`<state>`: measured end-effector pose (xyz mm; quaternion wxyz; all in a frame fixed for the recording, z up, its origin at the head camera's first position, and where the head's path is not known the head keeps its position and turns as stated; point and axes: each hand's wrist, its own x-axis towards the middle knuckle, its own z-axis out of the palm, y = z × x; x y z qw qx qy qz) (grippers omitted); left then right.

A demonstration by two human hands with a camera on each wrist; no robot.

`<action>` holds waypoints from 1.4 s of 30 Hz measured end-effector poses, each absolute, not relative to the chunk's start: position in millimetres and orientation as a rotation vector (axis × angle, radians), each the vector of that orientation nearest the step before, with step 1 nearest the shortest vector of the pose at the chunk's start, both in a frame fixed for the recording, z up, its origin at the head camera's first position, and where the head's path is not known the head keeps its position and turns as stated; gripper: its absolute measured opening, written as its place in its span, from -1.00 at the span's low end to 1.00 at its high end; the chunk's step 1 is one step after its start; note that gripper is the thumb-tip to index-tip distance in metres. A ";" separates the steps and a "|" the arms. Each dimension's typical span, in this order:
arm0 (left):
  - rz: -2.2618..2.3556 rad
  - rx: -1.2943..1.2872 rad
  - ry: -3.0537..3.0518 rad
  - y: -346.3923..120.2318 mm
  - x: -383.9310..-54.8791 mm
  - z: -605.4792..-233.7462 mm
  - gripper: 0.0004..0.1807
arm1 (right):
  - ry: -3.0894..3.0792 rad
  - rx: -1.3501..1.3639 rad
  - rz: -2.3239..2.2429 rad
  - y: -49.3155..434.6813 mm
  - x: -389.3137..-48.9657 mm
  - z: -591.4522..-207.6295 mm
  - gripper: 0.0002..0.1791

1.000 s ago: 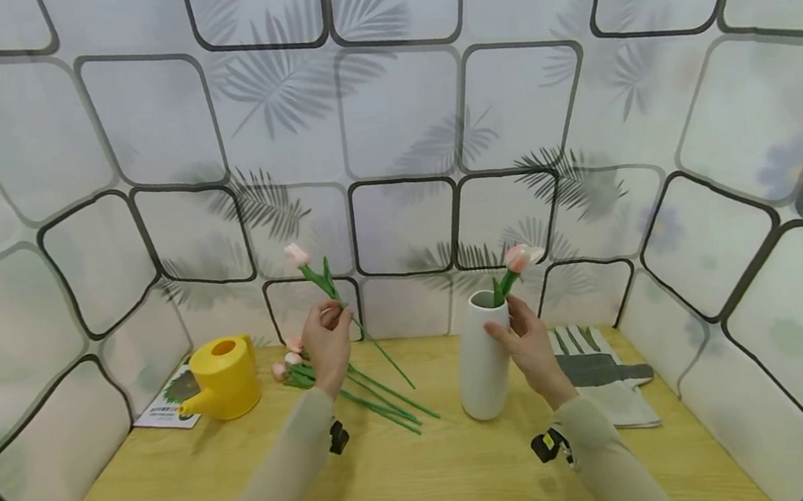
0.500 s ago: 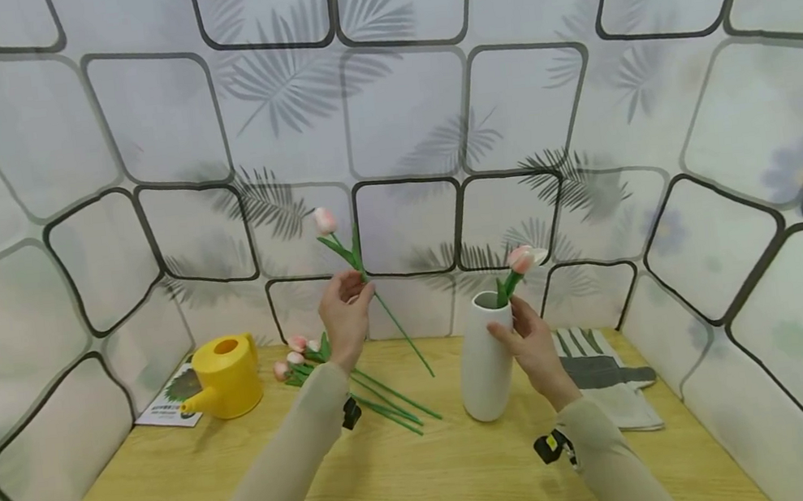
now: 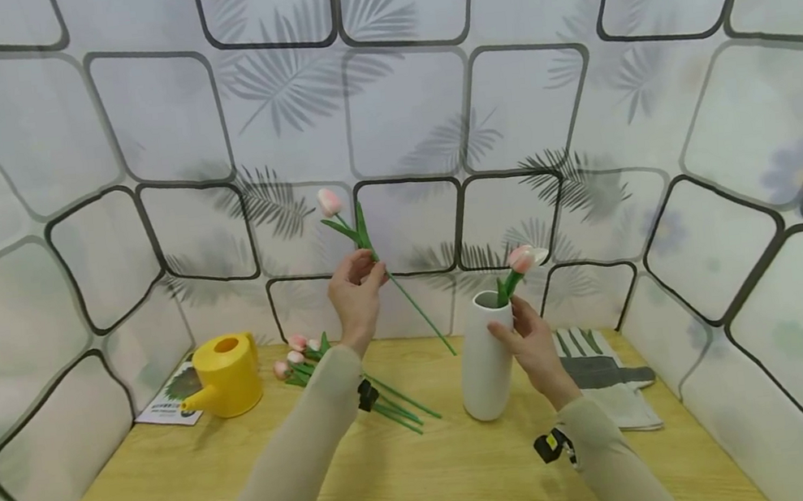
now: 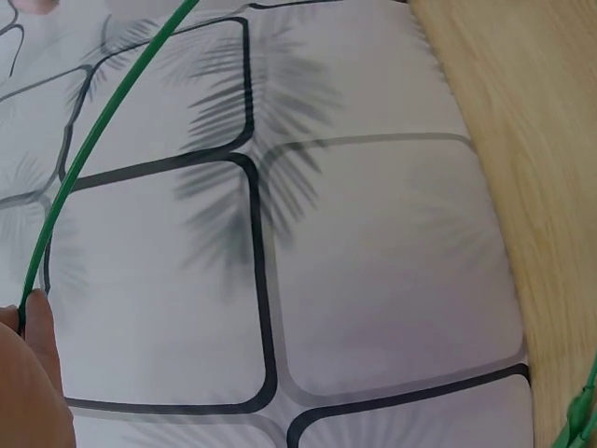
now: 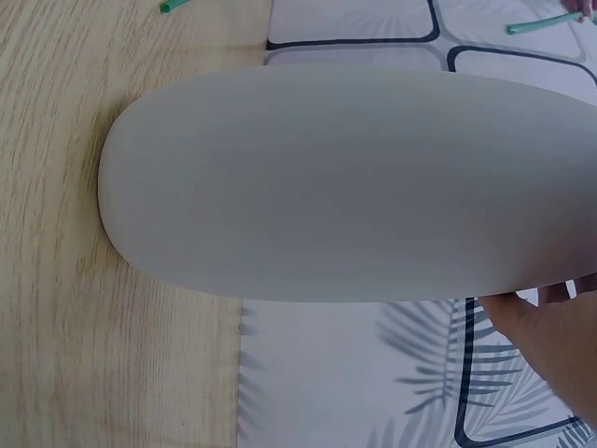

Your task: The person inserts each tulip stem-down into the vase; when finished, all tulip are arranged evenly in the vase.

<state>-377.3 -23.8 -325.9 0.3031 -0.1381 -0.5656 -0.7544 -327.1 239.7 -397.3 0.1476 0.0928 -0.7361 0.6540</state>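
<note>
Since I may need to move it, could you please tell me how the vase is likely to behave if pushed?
The vase would probably tip if pushed high up, being tall and narrow. Its smooth, unpatterned side may be slippery. It seems stiff: no dent shows where the right hand grips it near the top.

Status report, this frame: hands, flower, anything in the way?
Left hand pinching one tulip by its stem, held up. Right hand gripping white vase near the mouth. Pink bloom already in vase; part of opening looks free.
</note>
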 end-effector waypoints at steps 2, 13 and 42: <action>-2.021 -0.355 -1.478 -22.4 -377.3 -323.1 -0.71 | -2.121 0.268 1.884 239.5 -326.4 -397.2 -0.25; -2.073 -0.252 -1.352 -16.1 -382.1 -307.9 -0.72 | -2.131 0.295 1.904 241.6 -327.9 -398.6 -0.24; -1.877 -0.321 -1.501 30.8 -369.4 -298.2 -0.76 | -2.106 0.288 1.880 240.7 -329.0 -398.7 -0.20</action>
